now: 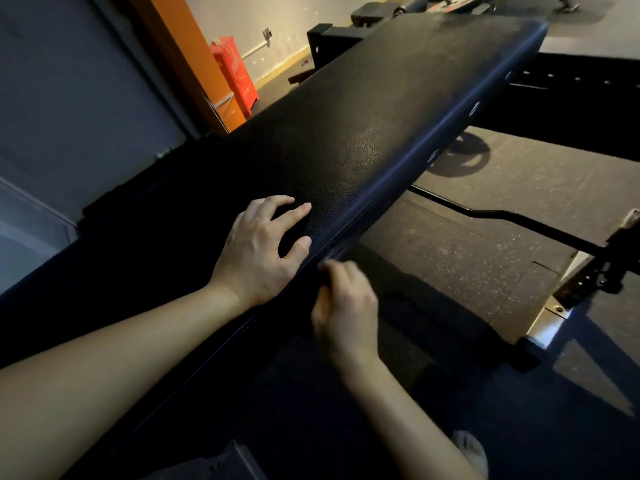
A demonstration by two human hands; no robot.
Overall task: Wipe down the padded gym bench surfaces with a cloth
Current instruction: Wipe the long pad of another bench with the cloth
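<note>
- On the padded top of the bench point(381, 116), near its right-hand edge: left grip point(258, 249), palm down, fingers spread and arched, fingertips and thumb pressing the black grainy covering, nothing plainly held.
- Under that palm, between thumb and fingers, a dark patch point(291, 233); too dim to tell cloth from shadow.
- Just beside it, against the pad's side wall point(485, 95) and below the seam: right grip point(346, 306), blurred, fingers curled toward the edge; impossible to tell whether pinching anything or merely touching.
- Bare forearms point(121, 358) reaching in from the lower left and from the bottom.
- Bench pad running diagonally from lower left to upper right, side wall bluish-black with a few round fittings along it.
- Beneath the pad on the right, speckled rubber floor point(485, 251), deeply dark just under the right grip.
- Across that floor, a thin black bar point(519, 218) leading to a metal frame point(585, 282) with holes at the right edge.
- Farther back under the pad, a dark round shape point(457, 157) like a weight plate.
- Left of the bench, a grey wall panel point(86, 98), an orange post point(180, 53) and a red box point(235, 74) by the pale wall.
- At the bottom right, something pale point(471, 452), perhaps a shoe, blurred.
</note>
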